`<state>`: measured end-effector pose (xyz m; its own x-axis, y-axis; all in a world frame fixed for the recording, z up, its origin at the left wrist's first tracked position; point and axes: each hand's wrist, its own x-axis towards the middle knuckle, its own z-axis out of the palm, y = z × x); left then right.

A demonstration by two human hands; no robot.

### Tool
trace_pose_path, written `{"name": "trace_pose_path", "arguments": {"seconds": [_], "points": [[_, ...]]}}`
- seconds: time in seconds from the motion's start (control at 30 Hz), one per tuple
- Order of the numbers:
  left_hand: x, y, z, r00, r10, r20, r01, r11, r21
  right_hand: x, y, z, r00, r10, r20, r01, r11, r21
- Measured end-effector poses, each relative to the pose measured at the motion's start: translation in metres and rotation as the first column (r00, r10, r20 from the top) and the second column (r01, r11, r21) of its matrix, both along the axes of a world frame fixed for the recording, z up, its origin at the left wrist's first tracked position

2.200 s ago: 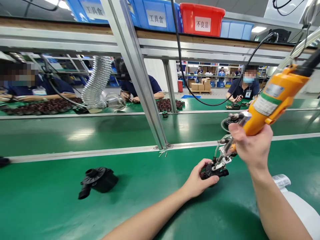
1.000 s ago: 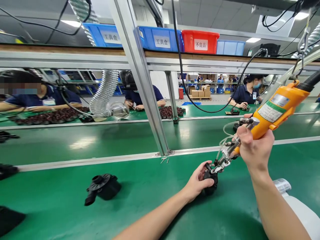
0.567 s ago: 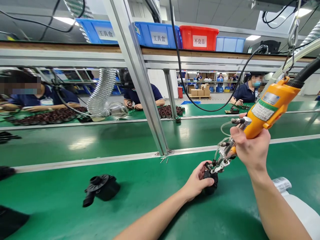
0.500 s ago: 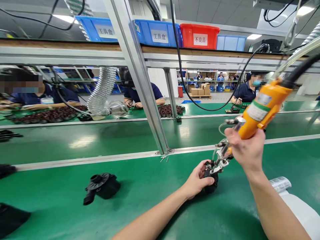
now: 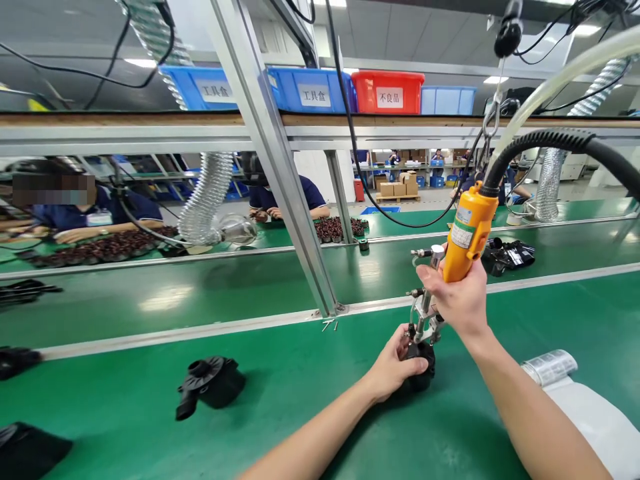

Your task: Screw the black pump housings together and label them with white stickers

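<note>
My left hand [image 5: 393,370] is wrapped around a round black plastic housing [image 5: 423,375], thumb across its near side, holding it on the green bench. My right hand [image 5: 465,300] grips an orange power screwdriver [image 5: 464,233] that stands nearly upright. Its metal nose [image 5: 424,320] comes down onto the top of the housing; the tip itself is hidden. A black hose leaves the screwdriver's top, beside a pale tube. Further left on the bench lies a similar black housing with a spout [image 5: 213,383].
A few loose screws [image 5: 329,325] lie at the foot of a slanted metal post [image 5: 280,160]. A roll of labels [image 5: 550,367] rests at right. More black parts [image 5: 33,450] sit at far left. Co-workers [image 5: 287,193] sit across the conveyor [image 5: 250,277].
The screwdriver has swung from a rightward lean to nearly upright, and my right hand has moved left with it. My left hand still holds the housing. The view has tilted slightly up.
</note>
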<state>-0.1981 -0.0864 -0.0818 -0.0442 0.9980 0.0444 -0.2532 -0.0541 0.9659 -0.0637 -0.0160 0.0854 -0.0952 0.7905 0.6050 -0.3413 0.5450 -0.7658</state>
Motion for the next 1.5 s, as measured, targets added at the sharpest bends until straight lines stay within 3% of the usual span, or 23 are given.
{"name": "trace_pose_path", "arguments": {"seconds": [0.17,0.3,0.5,0.93,1.3,1.5], "points": [[-0.003,-0.002,-0.002,0.973,0.220,-0.066,-0.211,0.970,0.119,0.021,0.007,0.015,0.978,-0.160,-0.130,0.171,0.982,0.075],[-0.005,-0.005,0.006,0.995,0.094,-0.029,-0.090,0.990,0.109,0.044,0.008,0.025,0.963,-0.239,-0.121,0.253,0.961,0.114],[0.000,-0.007,0.010,0.963,0.143,-0.230,-0.133,0.989,0.058,0.042,0.001,0.028,0.977,-0.196,-0.078,0.202,0.976,0.076],[0.002,-0.006,0.013,0.977,0.090,-0.194,-0.084,0.996,0.042,0.030,-0.003,0.024,0.991,-0.130,-0.034,0.132,0.990,0.053],[0.004,-0.003,0.014,0.993,0.063,-0.102,-0.066,0.997,-0.029,0.007,-0.004,0.004,1.000,-0.027,0.001,0.027,1.000,-0.005],[-0.003,0.000,0.006,0.981,0.077,-0.177,-0.077,0.997,0.008,0.003,0.005,-0.005,0.999,-0.030,0.029,0.031,0.999,-0.040]]}}
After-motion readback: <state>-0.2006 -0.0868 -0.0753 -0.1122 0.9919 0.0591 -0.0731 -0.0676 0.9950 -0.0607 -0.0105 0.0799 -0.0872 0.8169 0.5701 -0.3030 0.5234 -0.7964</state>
